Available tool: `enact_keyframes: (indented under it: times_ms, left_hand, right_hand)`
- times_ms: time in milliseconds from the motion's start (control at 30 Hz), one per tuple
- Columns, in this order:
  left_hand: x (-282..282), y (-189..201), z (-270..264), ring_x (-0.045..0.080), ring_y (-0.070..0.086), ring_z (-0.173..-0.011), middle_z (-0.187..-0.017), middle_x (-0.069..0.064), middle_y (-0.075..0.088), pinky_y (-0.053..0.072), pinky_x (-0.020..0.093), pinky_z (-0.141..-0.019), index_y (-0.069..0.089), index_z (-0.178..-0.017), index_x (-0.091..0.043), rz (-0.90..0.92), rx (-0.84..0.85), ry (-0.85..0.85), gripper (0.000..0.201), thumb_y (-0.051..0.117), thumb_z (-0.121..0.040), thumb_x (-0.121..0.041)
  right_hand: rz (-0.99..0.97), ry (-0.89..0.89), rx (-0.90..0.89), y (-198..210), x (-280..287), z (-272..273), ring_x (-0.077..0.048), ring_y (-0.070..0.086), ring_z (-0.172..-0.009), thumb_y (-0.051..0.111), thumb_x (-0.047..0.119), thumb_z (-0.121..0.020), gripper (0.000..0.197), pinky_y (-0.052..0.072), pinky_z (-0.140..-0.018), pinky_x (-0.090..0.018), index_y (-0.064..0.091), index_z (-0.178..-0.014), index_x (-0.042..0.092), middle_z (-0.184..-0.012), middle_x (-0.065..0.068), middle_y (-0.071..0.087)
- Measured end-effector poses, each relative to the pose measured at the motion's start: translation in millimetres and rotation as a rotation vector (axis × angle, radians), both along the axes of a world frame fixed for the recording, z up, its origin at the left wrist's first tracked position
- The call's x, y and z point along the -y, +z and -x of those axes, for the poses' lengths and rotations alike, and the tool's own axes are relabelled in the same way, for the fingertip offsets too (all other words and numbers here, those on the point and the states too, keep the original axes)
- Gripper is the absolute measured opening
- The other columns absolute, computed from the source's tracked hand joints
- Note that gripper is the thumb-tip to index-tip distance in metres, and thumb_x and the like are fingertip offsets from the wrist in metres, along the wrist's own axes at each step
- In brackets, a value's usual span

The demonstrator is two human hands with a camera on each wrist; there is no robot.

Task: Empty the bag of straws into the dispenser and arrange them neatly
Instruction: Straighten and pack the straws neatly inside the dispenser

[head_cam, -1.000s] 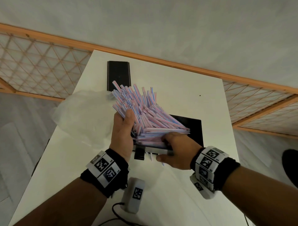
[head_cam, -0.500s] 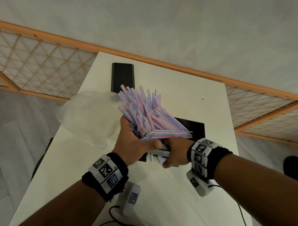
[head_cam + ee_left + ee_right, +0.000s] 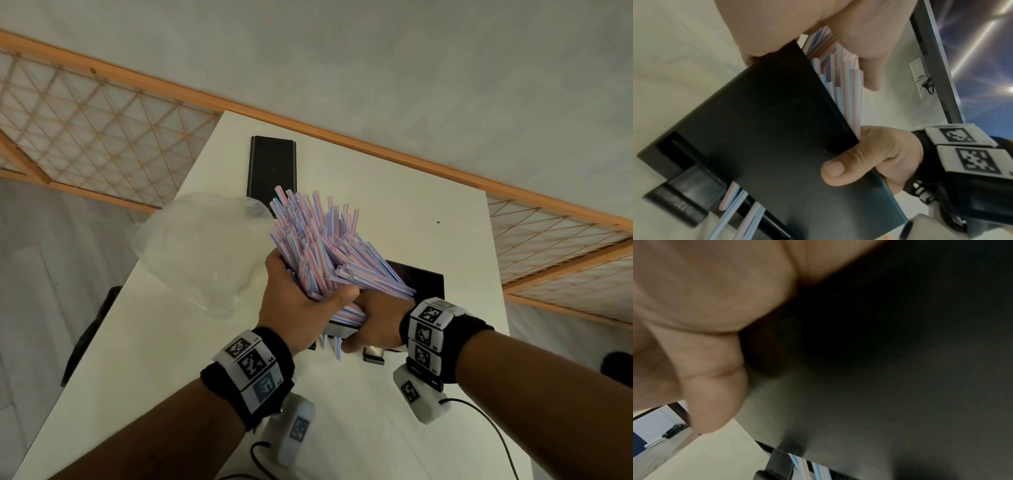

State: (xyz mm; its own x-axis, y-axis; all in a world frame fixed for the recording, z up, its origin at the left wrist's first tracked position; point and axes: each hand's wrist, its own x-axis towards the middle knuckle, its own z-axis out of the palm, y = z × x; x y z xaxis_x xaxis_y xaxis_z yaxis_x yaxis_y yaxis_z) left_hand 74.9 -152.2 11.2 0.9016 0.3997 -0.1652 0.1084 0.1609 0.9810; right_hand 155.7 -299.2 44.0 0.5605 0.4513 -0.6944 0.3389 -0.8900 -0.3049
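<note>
A thick bundle of pink, blue and white striped straws (image 3: 329, 253) stands slanted in the black dispenser (image 3: 421, 284), fanning up and away. My left hand (image 3: 301, 308) grips the bundle's near end, thumb laid across the straws. My right hand (image 3: 376, 322) holds the dispenser's near wall. In the left wrist view its thumb (image 3: 836, 168) presses the black front wall (image 3: 766, 129), with the straws (image 3: 840, 78) behind. A few straws (image 3: 337, 346) poke out at the bottom slot. The right wrist view shows only my palm, the dark wall (image 3: 879, 369) and some straw ends (image 3: 807, 467).
The clear plastic bag (image 3: 205, 253) lies crumpled at the white table's (image 3: 394, 212) left edge. A flat black panel (image 3: 272, 168) lies at the back. A small black knob (image 3: 373, 354) sticks out under the dispenser's front. Wooden lattice railings flank the table.
My left hand slid from the bundle's left side to its near end and squeezed the straws together. The bundle now stands steeper. My right hand shifted down onto the dispenser's near wall.
</note>
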Motion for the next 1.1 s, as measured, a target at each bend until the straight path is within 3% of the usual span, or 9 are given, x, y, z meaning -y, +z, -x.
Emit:
enact_keyframes:
  times_ms: [133,233,467,567,633,700,800,967,1100]
  left_hand:
    - [-1.0,-1.7,-1.7,0.005,0.066,-0.114,-0.128,-0.007,0.064,0.057,0.037,-0.095,0.039,-0.133,-0.018,-0.081,-0.031,0.022,0.094,0.09,-0.058,-0.043]
    - [-2.1,-2.1,-1.9,0.0,0.066,-0.109,-0.123,-0.01,0.065,0.056,0.032,-0.093,0.041,-0.13,-0.02,-0.129,-0.066,0.033,0.086,0.093,-0.063,-0.033]
    - [-2.8,-4.4,-0.5,-0.001,0.067,-0.099,-0.116,-0.012,0.064,0.054,0.015,-0.079,0.042,-0.126,-0.022,-0.186,-0.107,0.024,0.087,0.097,-0.059,-0.024]
    - [-3.1,-9.7,-1.7,0.003,0.063,-0.091,-0.114,-0.007,0.06,0.047,0.003,-0.066,0.039,-0.127,-0.02,-0.253,-0.154,-0.022,0.078,0.088,-0.067,-0.01]
    - [-2.3,-13.1,-2.1,-0.008,0.06,-0.085,-0.112,-0.009,0.06,0.045,0.0,-0.064,0.038,-0.128,-0.018,-0.247,-0.159,-0.033,0.076,0.086,-0.07,-0.008]
    - [-1.2,-17.3,-2.6,-0.018,0.059,-0.085,-0.11,-0.012,0.061,0.045,-0.001,-0.068,0.038,-0.128,-0.017,-0.22,-0.144,-0.031,0.075,0.086,-0.07,-0.008]
    - [-1.2,-18.2,-2.1,-0.016,0.061,-0.09,-0.111,-0.011,0.063,0.046,0.001,-0.073,0.038,-0.124,-0.019,-0.195,-0.128,-0.018,0.071,0.086,-0.073,-0.009]
    - [1.1,-12.9,1.3,-0.008,0.066,-0.1,-0.112,-0.011,0.065,0.05,0.007,-0.078,0.04,-0.123,-0.017,-0.128,-0.04,0.016,0.066,0.085,-0.076,-0.012]
    - [1.2,-6.9,1.6,-0.001,0.068,-0.104,-0.117,-0.008,0.067,0.054,0.014,-0.081,0.039,-0.127,-0.019,-0.04,-0.036,-0.003,0.068,0.086,-0.077,-0.023]
  right_hand:
    - [-0.004,0.03,0.041,-7.4,2.0,-1.7,-0.019,0.052,-0.128,0.07,0.068,-0.049,0.101,0.042,-0.108,-0.041,0.046,-0.142,0.035,-0.138,0.009,0.056]
    - [-0.035,0.013,0.053,-9.6,4.9,-2.2,-0.017,0.051,-0.129,0.068,0.073,-0.046,0.105,0.042,-0.109,-0.04,0.044,-0.142,0.037,-0.139,0.011,0.056]
    - [0.125,0.056,0.168,9.1,15.8,-0.5,-0.017,0.062,-0.085,0.071,0.074,-0.063,0.069,0.056,-0.077,-0.032,0.058,-0.104,0.02,-0.093,0.004,0.065]
    - [0.063,0.102,0.271,15.4,20.7,4.8,-0.016,0.057,-0.069,0.071,0.067,-0.063,0.049,0.052,-0.065,-0.031,0.053,-0.082,0.026,-0.075,0.007,0.059]
    - [0.023,0.135,0.234,14.9,17.9,10.0,-0.015,0.054,-0.065,0.071,0.058,-0.067,0.039,0.048,-0.062,-0.03,0.05,-0.074,0.026,-0.07,0.006,0.057]
    - [0.008,0.145,0.209,9.3,14.1,13.7,-0.017,0.056,-0.068,0.071,0.05,-0.071,0.032,0.044,-0.061,-0.028,0.051,-0.074,0.025,-0.072,0.006,0.058]
    - [0.012,0.146,0.258,1.0,10.8,10.4,-0.017,0.052,-0.069,0.068,0.044,-0.076,0.027,0.036,-0.061,-0.024,0.047,-0.075,0.027,-0.071,0.009,0.053]
    - [0.07,0.106,0.071,-2.2,2.0,9.3,-0.01,0.065,-0.071,0.069,0.047,-0.074,0.019,0.052,-0.068,-0.025,0.062,-0.076,0.03,-0.07,0.009,0.069]
    - [0.16,0.09,-0.055,-7.8,-2.1,-1.7,-0.009,0.07,-0.077,0.066,0.061,-0.057,0.048,0.059,-0.081,-0.035,0.068,-0.093,0.03,-0.078,0.008,0.075]
